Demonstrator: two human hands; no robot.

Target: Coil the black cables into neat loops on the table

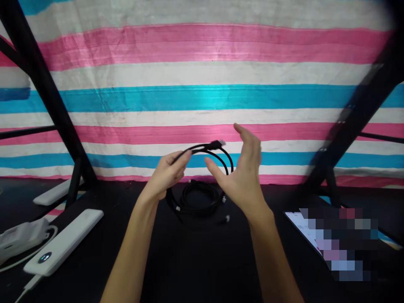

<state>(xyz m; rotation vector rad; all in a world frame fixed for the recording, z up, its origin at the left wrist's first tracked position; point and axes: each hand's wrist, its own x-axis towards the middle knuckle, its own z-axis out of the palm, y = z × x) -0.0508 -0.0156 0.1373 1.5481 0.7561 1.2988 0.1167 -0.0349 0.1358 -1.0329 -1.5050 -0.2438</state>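
Note:
My left hand (172, 172) is closed, pinching a black cable (202, 147) between thumb and fingers. The cable bends into a loose loop above the table, and its connector end (216, 145) points to the right. On the right side of that loop, my right hand (243, 172) is open, its thumb and fingers spread wide apart. Whether the right palm touches the loop I cannot tell. Below and behind both hands, a coiled black cable (198, 210) lies on the black table (195, 261), with small light-coloured plugs showing around it.
To the left lie a white power bank (67, 242) with a cord plugged in, a white adapter (25, 237) and another white slab (55, 192). A phone (303, 229), partly blurred out, rests at right. Black frame legs (47, 92) flank a striped sheet (202, 46) behind.

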